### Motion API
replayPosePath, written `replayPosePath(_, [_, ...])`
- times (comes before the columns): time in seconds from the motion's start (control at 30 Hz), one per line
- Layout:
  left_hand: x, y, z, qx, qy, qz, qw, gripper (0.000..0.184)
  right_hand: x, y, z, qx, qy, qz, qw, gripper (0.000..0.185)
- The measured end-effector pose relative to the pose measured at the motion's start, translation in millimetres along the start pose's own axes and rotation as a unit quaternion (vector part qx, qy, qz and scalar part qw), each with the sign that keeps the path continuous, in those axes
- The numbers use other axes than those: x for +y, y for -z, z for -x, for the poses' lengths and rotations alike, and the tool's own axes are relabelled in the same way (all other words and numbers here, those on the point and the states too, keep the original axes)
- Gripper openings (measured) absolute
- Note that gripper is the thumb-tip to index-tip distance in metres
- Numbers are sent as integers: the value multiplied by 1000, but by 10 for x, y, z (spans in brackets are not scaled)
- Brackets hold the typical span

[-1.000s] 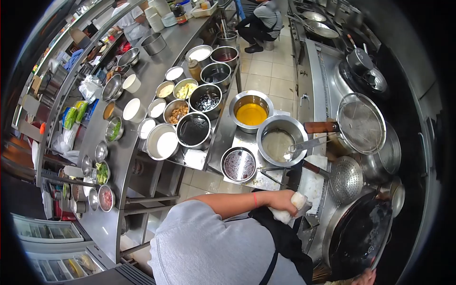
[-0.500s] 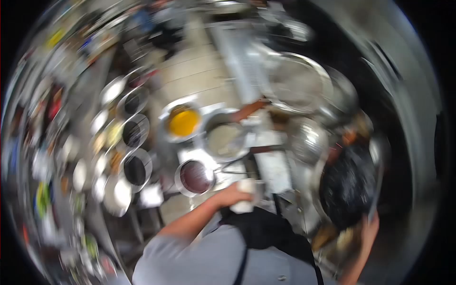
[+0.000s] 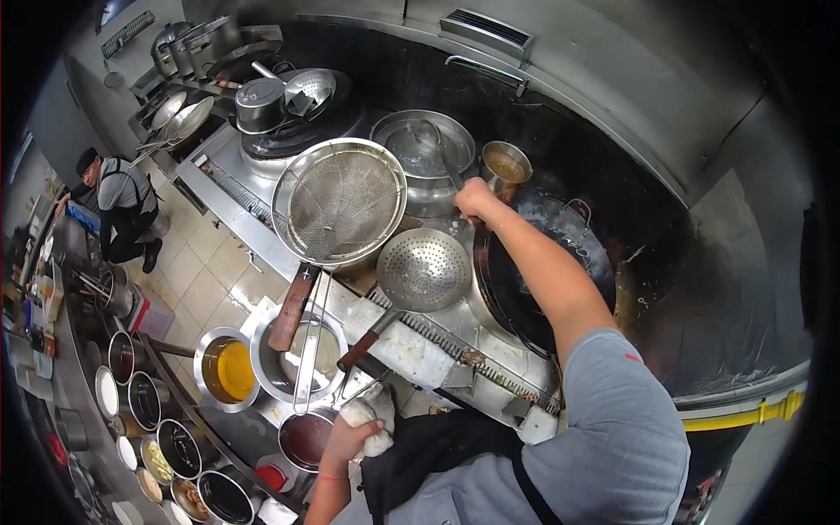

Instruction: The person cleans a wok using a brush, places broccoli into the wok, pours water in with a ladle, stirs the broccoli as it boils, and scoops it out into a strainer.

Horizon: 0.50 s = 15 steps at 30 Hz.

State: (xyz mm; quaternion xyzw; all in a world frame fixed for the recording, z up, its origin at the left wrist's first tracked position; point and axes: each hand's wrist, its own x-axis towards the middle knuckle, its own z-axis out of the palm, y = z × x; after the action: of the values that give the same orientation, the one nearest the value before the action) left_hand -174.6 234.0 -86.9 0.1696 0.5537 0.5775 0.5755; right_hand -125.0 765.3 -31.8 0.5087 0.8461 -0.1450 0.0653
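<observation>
We look down on a kitchen stove with both arms spread. Our right hand is above the back part of the stove, its fingers clamped on the handle of a ladle. The ladle leans over the near rim of a wide metal pot, its lower end inside. Just right of this pot stands a smaller pot with brownish liquid; our forearm crosses over a large black wok.

Our left hand is low and close to our apron, its fingers wrapped around a crumpled white cloth. Beside it sits a bowl of dark red liquid.

Between the two hands we find a round wire strainer and a perforated scoop, their handles pointing towards us. The strainer's wooden handle extends over a pot of pale liquid, next to a pot of yellow liquid. At far left, more containers line a counter, and a person sits beyond the tiled floor.
</observation>
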Motion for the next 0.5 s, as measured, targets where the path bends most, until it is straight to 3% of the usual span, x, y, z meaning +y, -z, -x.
replayPosePath(0.03, [-28, 8, -12, 1, -3, -7, 1000, 33, -145, 132, 273, -61, -72, -265, 959, 23])
replayPosePath(0.07, [-44, 5, -24, 2, -2, -11, 1000, 33, -64, 106, 249, -61, -73, -269, 959, 23])
replayPosePath(0.1, [-50, 0, -42, -12, 0, -25, 1000, 33, 68, 103, 233, -195, -116, -555, 800, 23])
replayPosePath(0.13, [-52, -11, -62, -27, 4, -40, 999, 33, 167, 94, 226, -304, -144, -771, 540, 24])
replayPosePath(0.3, [105, -323, -304, -89, -5, -85, 992, 33, 493, 364, 1029, -281, -102, -854, 427, 10])
replayPosePath(0.5, [164, -726, -741, -180, -49, -185, 965, 30, 1045, 844, 2155, -280, -78, -883, 369, 22])
